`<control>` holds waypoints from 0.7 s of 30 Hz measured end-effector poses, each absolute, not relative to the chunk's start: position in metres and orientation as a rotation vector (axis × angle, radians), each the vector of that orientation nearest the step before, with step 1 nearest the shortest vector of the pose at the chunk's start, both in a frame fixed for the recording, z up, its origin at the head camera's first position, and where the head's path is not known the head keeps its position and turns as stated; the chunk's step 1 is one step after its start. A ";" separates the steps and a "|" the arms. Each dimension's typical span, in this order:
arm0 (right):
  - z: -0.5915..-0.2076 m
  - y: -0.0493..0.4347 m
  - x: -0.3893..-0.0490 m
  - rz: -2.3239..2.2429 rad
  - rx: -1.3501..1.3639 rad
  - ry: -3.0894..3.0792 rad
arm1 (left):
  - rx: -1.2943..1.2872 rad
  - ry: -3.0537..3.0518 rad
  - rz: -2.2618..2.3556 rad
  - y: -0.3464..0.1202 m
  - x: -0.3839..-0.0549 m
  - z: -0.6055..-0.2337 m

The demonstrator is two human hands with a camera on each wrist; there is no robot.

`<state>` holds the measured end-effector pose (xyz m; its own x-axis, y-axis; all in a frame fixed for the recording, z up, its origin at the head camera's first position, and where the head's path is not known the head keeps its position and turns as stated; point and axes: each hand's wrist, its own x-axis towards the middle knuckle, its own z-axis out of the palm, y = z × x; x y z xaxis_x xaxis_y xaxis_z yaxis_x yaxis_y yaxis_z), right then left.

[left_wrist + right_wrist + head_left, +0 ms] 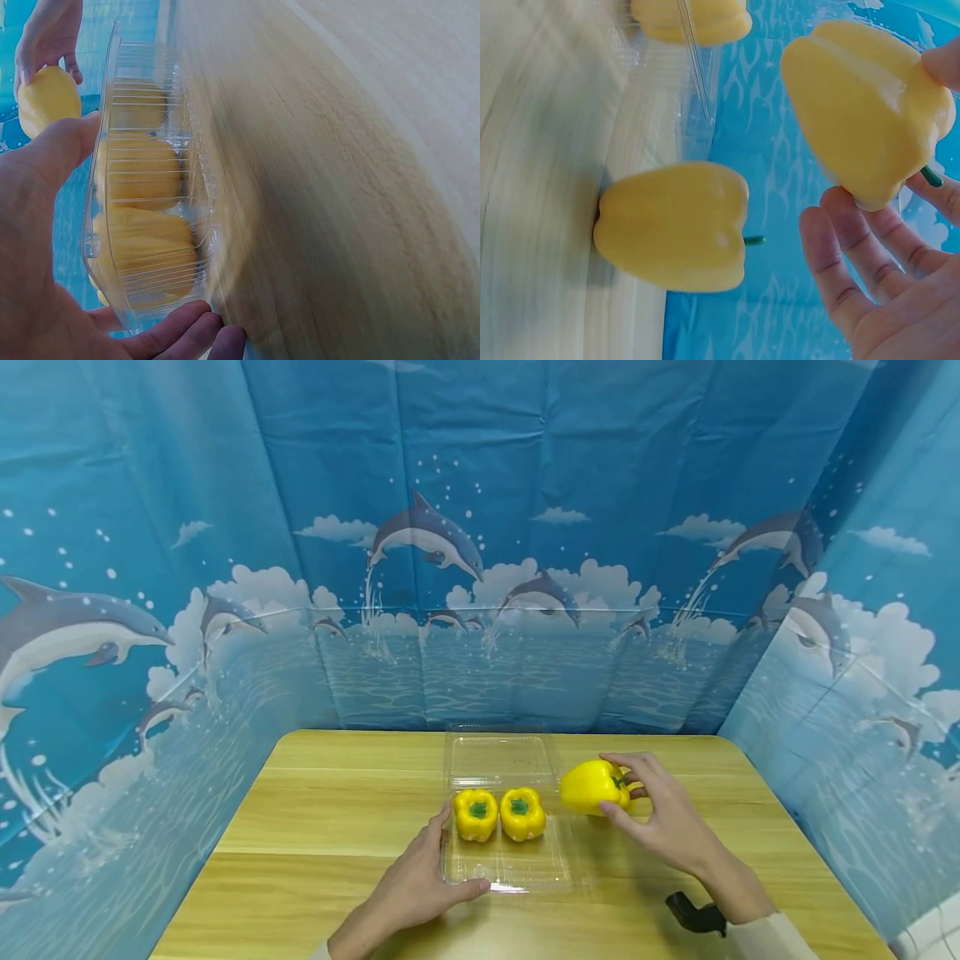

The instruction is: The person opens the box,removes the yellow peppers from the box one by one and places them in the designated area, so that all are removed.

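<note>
A clear plastic clamshell container (532, 864) lies on the table with its lid (498, 760) folded back. Two yellow bell peppers (476, 816) (522, 815) with green stems sit side by side in its base. My left hand (412, 881) holds the container's front left corner, thumb along the front edge and fingers at the left side. Right of the container, my right hand (667, 818) grips a third yellow bell pepper (588, 785), tilted on its side above the table. Another yellow bell pepper (675, 225) stands on the table below it, mostly hidden in the head view.
The wooden table (315, 810) ends at a blue dolphin-print curtain (480, 668) at the back, with curtain on both sides too. A black curved piece (696, 914) shows beside my right wrist.
</note>
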<state>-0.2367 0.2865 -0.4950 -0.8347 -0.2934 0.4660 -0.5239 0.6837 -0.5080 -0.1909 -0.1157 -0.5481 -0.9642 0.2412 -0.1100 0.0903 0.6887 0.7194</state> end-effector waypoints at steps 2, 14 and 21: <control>-0.494 0.289 -0.237 0.932 0.642 -2.538 | 0.268 2.699 1.137 -0.116 -0.191 -0.548; -0.488 0.308 -0.239 0.908 0.579 -2.523 | 0.271 2.694 1.144 -0.116 -0.190 -0.547; -0.486 0.319 -0.241 0.919 0.528 -2.519 | 0.270 2.686 1.141 -0.116 -0.191 -0.547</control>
